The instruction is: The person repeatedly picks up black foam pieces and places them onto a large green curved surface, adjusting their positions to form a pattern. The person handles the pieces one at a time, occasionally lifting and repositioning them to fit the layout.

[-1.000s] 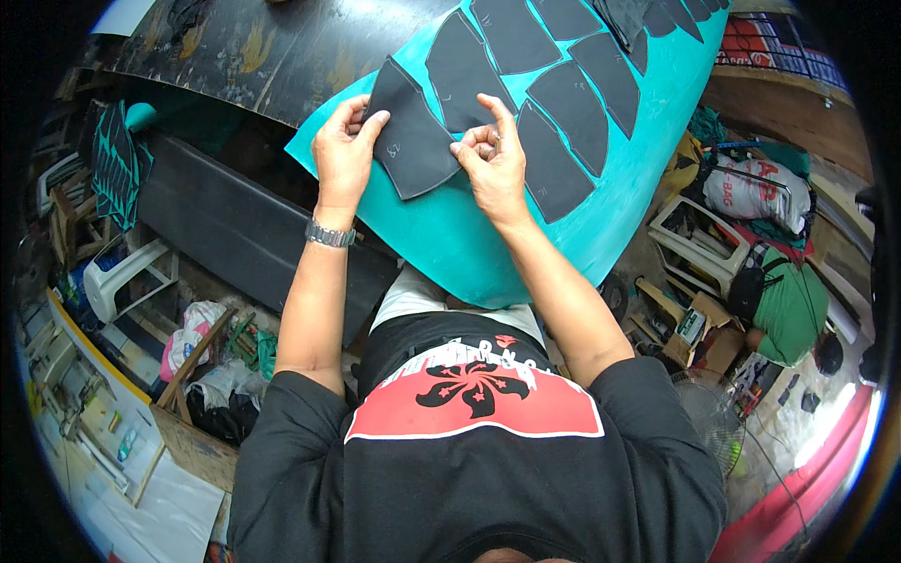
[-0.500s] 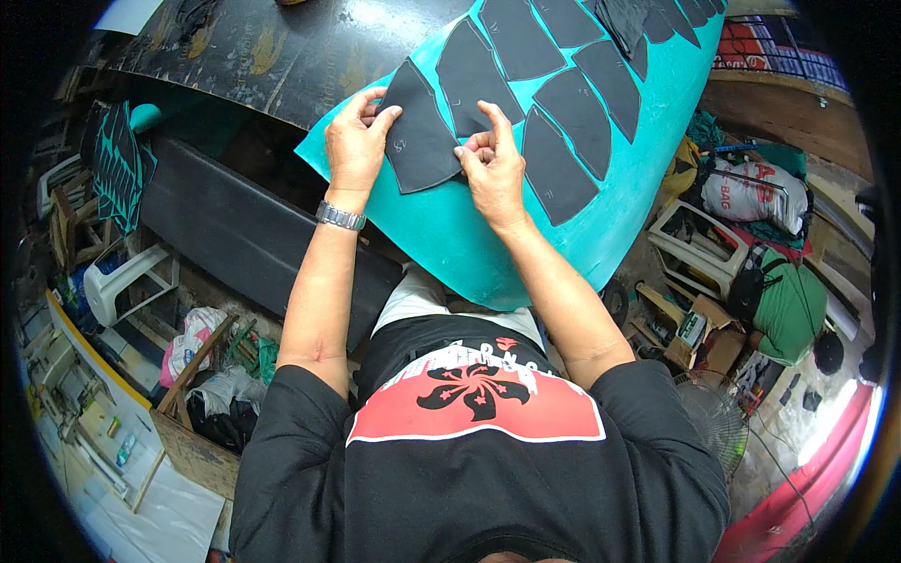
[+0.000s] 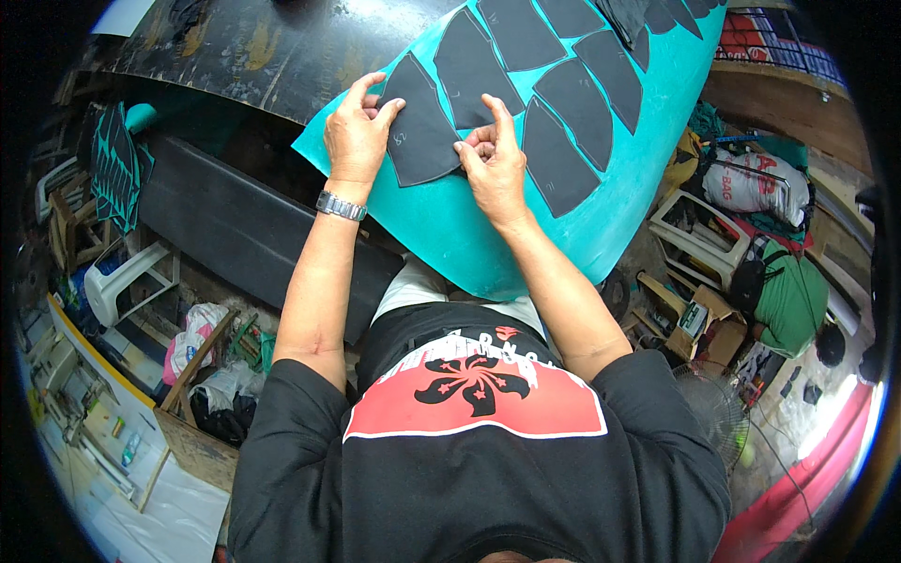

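A fan-shaped black cut piece (image 3: 419, 150) with a small pale mark lies at the near left of a teal sheet (image 3: 441, 225). My left hand (image 3: 359, 136) grips its left edge, thumb on top; the tips of the other fingers are partly hidden. At the piece's right corner, my right hand (image 3: 495, 167) pinches with the thumb and bent fingers while its index finger points up and away. Just beyond lies another black piece (image 3: 474, 70). More black pieces, such as a long one (image 3: 557, 159), spread over the sheet to the right.
The sheet rests on a dark worn table (image 3: 282, 47) and droops over its near edge. A long black padded bench (image 3: 235, 211) is at the left, near a white plastic stool (image 3: 127, 286). On the right are an overturned white stool (image 3: 696, 239), cardboard boxes (image 3: 718, 328) and a fan (image 3: 713, 408).
The black piece between my hands has shifted slightly away from me, with its marked face turned a little. Both hands keep nearly the same places and grip.
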Available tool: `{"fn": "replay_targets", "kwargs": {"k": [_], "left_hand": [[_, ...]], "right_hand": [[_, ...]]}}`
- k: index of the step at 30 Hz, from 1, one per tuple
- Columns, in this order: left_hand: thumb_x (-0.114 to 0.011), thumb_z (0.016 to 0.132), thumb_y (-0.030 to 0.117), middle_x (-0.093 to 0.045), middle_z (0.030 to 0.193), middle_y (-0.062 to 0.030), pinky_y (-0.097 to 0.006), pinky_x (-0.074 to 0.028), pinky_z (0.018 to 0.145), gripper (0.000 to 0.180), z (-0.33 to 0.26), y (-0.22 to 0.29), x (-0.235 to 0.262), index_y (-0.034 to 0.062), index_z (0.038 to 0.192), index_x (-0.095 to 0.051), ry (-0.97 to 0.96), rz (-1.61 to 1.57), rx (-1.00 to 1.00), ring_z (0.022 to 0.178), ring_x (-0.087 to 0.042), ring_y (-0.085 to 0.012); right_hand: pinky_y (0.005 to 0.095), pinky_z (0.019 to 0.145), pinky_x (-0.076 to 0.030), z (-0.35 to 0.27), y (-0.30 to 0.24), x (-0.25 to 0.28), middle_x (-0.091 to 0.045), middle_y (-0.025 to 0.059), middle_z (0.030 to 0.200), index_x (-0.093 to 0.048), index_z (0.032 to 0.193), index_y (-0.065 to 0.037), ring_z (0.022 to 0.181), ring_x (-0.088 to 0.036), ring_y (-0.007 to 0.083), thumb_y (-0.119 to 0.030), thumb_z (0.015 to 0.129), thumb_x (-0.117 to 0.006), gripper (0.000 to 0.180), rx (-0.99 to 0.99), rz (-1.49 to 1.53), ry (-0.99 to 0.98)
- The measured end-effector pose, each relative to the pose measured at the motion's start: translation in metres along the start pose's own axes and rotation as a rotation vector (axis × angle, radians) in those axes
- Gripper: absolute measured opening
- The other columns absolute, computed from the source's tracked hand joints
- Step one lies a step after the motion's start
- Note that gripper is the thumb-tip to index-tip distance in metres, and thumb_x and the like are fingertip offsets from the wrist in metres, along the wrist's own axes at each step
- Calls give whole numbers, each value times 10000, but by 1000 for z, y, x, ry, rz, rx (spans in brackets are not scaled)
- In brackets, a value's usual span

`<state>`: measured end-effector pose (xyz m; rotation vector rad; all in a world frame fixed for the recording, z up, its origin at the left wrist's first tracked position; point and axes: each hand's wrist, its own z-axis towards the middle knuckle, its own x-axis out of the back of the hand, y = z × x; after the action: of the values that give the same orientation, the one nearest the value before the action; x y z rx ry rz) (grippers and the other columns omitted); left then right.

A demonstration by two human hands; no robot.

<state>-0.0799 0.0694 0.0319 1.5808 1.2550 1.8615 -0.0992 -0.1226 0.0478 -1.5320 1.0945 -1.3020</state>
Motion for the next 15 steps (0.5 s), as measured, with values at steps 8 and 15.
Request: {"fn": "replay_targets", "kwargs": {"k": [8, 15], "left_hand": [[-836, 806, 195, -720, 820, -51, -286, -539, 629, 453, -3, 5, 1, 134, 1229, -687, 7, 62, -44, 688, -673, -126], [-834, 786, 237, -727, 834, -50, -357, -547, 653, 475, -2, 6, 2, 164, 1227, -673, 1, 109, -67, 715, -701, -210]], "right_hand": [[242, 626, -505, 3, -1, -5, -600, 46, 815, -418, 1464, -76, 662, -572, 77, 76, 817, -692, 718, 23, -176, 19], [277, 638, -517, 11, -6, -5, -595, 54, 785, -443, 1445, -72, 656, -583, 114, 80, 789, -708, 723, 16, -304, 6]]}}
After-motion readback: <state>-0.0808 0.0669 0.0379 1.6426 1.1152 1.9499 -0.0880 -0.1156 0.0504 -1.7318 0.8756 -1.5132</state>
